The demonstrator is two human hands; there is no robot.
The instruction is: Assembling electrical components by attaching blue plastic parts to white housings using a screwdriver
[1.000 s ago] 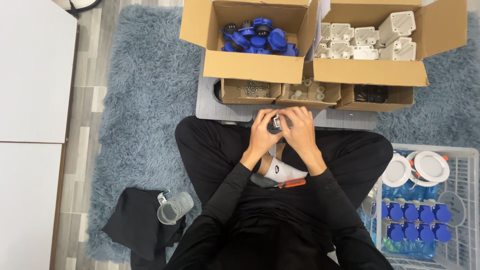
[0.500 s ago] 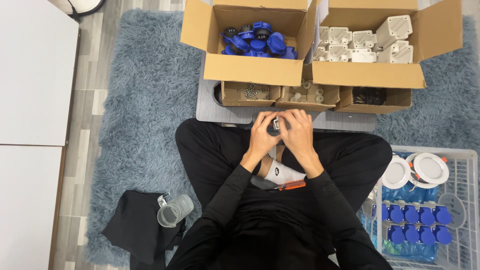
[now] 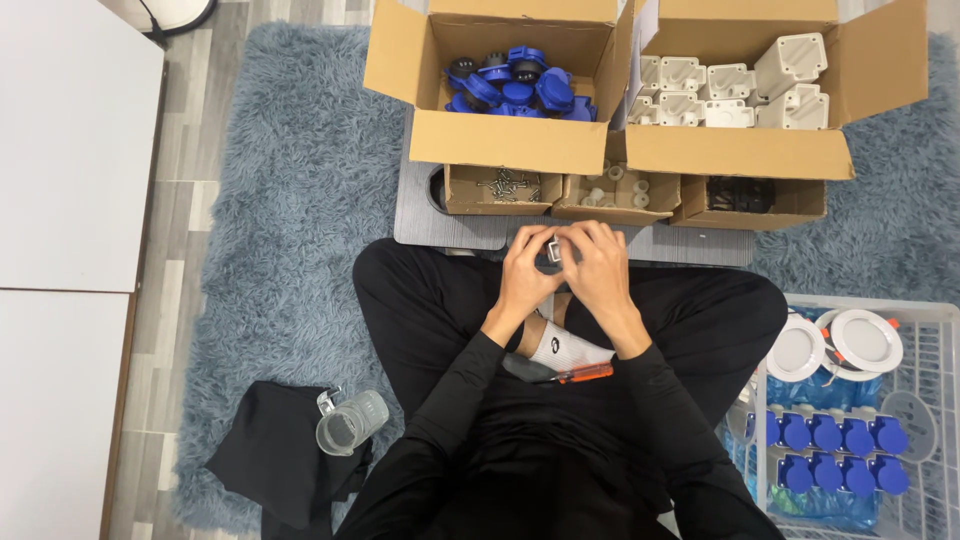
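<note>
We sit cross-legged on the shaggy blue-grey rug (image 3: 290,200), and at the centre of the frame our left hand (image 3: 527,272) and right hand (image 3: 598,268) meet around a small grey-and-white part (image 3: 552,252). Both sets of fingers are curled and clenched on it from either side, thumbs pressed in toward the middle, so only a sliver of the piece shows between them. We judge that it is held close over the lap so both hands can steady it.

Just above the hands lies a grey board (image 3: 450,225) carrying three small open cartons: one with loose screws (image 3: 503,184), one with little white pieces (image 3: 612,190), one with dark parts (image 3: 742,193). Behind them, along the top of the frame, stand two large cardboard boxes, the left box (image 3: 500,150) heaped with blue round caps (image 3: 515,85), the right box (image 3: 735,155) filled with white housings (image 3: 725,90). All sit within arm's reach in front of us, which likely explains the arrangement.

An orange-handled screwdriver (image 3: 560,374) rests on our lap below the hands. At the lower right a white wire basket (image 3: 935,420) holds round white lamps (image 3: 835,342) and rows of blue-lidded units (image 3: 830,455). Lower left, a clear plastic cup (image 3: 350,422) lies beside a black cloth (image 3: 275,450)
</note>
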